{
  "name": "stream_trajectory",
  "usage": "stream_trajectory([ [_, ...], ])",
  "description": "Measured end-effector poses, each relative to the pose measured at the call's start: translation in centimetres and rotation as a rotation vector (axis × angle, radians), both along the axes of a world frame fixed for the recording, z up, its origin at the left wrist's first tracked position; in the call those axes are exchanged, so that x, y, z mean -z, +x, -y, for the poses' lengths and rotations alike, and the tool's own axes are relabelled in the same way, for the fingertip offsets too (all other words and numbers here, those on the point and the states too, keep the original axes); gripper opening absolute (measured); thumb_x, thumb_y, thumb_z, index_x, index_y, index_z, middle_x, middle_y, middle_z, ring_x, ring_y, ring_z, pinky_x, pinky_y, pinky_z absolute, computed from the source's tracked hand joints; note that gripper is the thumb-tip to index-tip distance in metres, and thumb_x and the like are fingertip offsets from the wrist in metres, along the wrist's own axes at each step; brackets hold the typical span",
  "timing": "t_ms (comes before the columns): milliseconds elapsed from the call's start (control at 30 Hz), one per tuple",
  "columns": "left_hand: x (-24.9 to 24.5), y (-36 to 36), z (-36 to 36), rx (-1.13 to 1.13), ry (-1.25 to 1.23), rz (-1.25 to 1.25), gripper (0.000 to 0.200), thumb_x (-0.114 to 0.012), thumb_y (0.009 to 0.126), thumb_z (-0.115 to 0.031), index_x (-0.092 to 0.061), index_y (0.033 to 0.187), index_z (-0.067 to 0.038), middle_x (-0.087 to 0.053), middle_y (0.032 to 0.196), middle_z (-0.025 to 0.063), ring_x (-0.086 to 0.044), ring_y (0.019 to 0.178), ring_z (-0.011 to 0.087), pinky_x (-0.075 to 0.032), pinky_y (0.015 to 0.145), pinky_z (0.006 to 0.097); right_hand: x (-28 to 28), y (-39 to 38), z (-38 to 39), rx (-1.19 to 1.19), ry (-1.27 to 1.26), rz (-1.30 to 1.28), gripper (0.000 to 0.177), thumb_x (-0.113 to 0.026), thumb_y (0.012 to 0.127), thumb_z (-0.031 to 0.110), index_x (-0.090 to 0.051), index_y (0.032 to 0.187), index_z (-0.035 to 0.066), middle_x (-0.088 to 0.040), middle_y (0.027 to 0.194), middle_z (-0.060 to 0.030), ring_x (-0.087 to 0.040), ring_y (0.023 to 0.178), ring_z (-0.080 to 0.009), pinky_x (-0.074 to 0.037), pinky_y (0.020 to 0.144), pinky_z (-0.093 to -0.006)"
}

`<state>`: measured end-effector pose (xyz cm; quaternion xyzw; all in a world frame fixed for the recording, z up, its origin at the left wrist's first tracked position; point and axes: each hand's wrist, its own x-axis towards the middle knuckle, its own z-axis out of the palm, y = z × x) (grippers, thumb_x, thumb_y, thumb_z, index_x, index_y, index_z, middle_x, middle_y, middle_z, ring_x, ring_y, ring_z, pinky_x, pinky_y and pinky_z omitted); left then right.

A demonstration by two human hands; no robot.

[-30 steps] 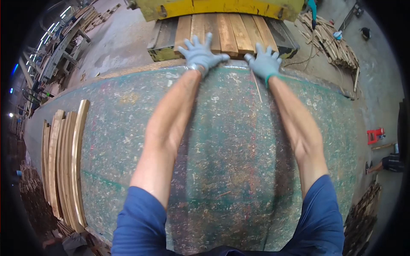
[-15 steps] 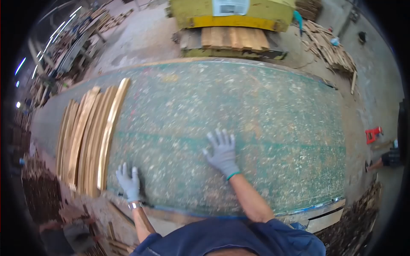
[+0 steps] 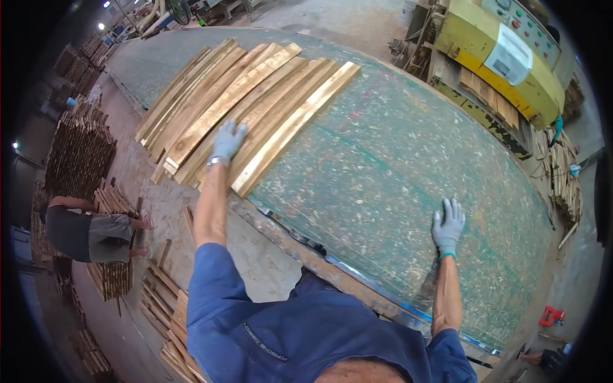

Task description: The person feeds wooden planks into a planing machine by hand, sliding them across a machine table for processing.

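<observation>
A row of long wooden planks point(image 3: 214, 107) lies side by side across the left part of a worn green tabletop point(image 3: 364, 166). My left hand point(image 3: 228, 142), in a grey glove, rests over the middle planks near their close ends, with the thumb apart from the fingers. To its right lies a paler plank point(image 3: 297, 127) at the row's outer edge. On the bare tabletop further right, my right hand point(image 3: 449, 225) lies flat in a matching glove, fingers stretched out, holding nothing.
A yellow machine point(image 3: 472, 48) with planks in its opening stands beyond the table. Tall wood stacks point(image 3: 80, 150) rise at the left, where another person point(image 3: 96, 233) bends over. More boards point(image 3: 169, 316) lie by the near edge. A red tool point(image 3: 550, 316) is on the floor at right.
My view has turned left, bringing the plank row nearer the middle. My left hand has moved from the bare tabletop onto the planks. My right hand remains spread on the tabletop.
</observation>
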<state>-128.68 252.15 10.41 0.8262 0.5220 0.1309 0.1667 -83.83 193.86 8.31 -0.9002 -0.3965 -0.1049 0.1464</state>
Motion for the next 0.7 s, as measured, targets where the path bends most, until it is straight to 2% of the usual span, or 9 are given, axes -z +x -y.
stream_trajectory([
  [67,-4.9,4.7,6.1,-0.152,0.009,-0.344,0.088,-0.038,0.087,-0.078,-0.038,0.151,-0.018,-0.012,0.163,0.017,-0.008,0.151,0.0368,-0.012,0.12,0.0541,-0.6,-0.2,-0.2,0.004,-0.016,0.016,0.052,-0.061,0.088,0.032,-0.053,0.138,0.018,-0.047,0.147,-0.0145,-0.038,0.139,-0.0359,-0.023,0.115,-0.0508],
  [200,-6.2,6.2,10.1,-0.029,-0.193,-0.19,0.097,-0.048,0.079,-0.083,-0.04,0.149,-0.015,-0.022,0.16,0.0184,-0.013,0.15,0.036,-0.014,0.12,0.0526,-0.7,-2.5,-5.9,0.145,-0.013,0.067,0.044,-0.062,0.083,0.032,-0.059,0.123,0.012,-0.058,0.126,-0.0156,-0.051,0.121,-0.0345,-0.036,0.103,-0.0521],
  [267,-8.3,7.6,12.8,-0.034,-0.278,-0.17,0.103,-0.056,0.076,-0.08,-0.04,0.148,-0.008,-0.05,0.141,0.0264,-0.045,0.134,0.0406,-0.032,0.113,0.0519,-4.0,-8.5,-14.7,-0.147,0.307,-0.027,0.045,-0.067,0.077,0.029,-0.06,0.115,0.007,-0.061,0.109,-0.0188,-0.059,0.101,-0.0366,-0.046,0.088,-0.0486],
  [300,-7.2,7.9,13.9,-0.006,-0.265,-0.08,0.105,-0.058,0.075,-0.079,-0.041,0.146,-0.004,-0.053,0.136,0.0279,-0.051,0.128,0.0411,-0.038,0.109,0.0494,-5.8,-12.0,-18.7,-0.239,0.345,-0.128,0.047,-0.068,0.077,0.029,-0.059,0.116,0.005,-0.06,0.109,-0.0195,-0.059,0.1,-0.0388,-0.048,0.085,-0.0481],
  [367,-6.9,8.7,16.4,0.036,-0.339,0.002,0.107,-0.062,0.074,-0.077,-0.041,0.143,0.003,-0.056,0.129,0.0307,-0.057,0.119,0.0422,-0.047,0.102,0.0453,-4.7,-17.2,-24.2,-0.314,0.292,-0.308,0.061,-0.067,0.082,0.04,-0.054,0.127,0.002,-0.055,0.126,-0.0244,-0.052,0.118,-0.0411,-0.04,0.1,-0.0512],
  [467,-6.9,11.0,20.3,-0.004,-0.377,0.049,0.101,-0.063,0.078,-0.071,-0.043,0.14,0.006,-0.057,0.126,0.0313,-0.057,0.118,0.0437,-0.048,0.098,0.0462,-4.8,-23.5,-26.1,-0.174,0.047,-0.464,0.079,-0.053,0.09,0.061,-0.042,0.144,0.004,-0.029,0.153,-0.0278,-0.025,0.143,-0.0446,-0.016,0.116,-0.0564],
  [533,-5.5,12.2,22.2,0.035,-0.337,0.123,0.089,-0.059,0.085,-0.064,-0.044,0.137,0.007,-0.058,0.124,0.0297,-0.057,0.115,0.0443,-0.048,0.096,0.0479,-2.3,-24.5,-24.5,-0.108,0.221,-0.42,0.073,-0.051,0.09,0.061,-0.046,0.144,0.012,-0.03,0.153,-0.0271,-0.025,0.144,-0.0446,-0.013,0.116,-0.0572],
  [633,-4.5,14.3,24.0,0.103,-0.151,0.091,0.076,-0.056,0.089,-0.059,-0.05,0.134,0.002,-0.061,0.119,0.028,-0.061,0.108,0.0438,-0.049,0.091,0.0494,-3.3,-23.5,-20.3,0.034,-0.068,-0.311,0.063,-0.055,0.089,0.06,-0.051,0.142,0.026,-0.03,0.153,-0.0266,-0.025,0.143,-0.0456,-0.013,0.115,-0.0604],
  [700,-5.3,15.3,24.6,0.193,-0.207,0.089,0.072,-0.055,0.091,-0.056,-0.049,0.132,0.002,-0.06,0.118,0.0275,-0.059,0.108,0.0431,-0.049,0.091,0.0501,-2.8,-21.9,-17.6,0.062,-0.009,-0.298,0.058,-0.056,0.088,0.059,-0.053,0.14,0.033,-0.031,0.154,-0.026,-0.024,0.143,-0.0463,-0.013,0.114,-0.0621],
])
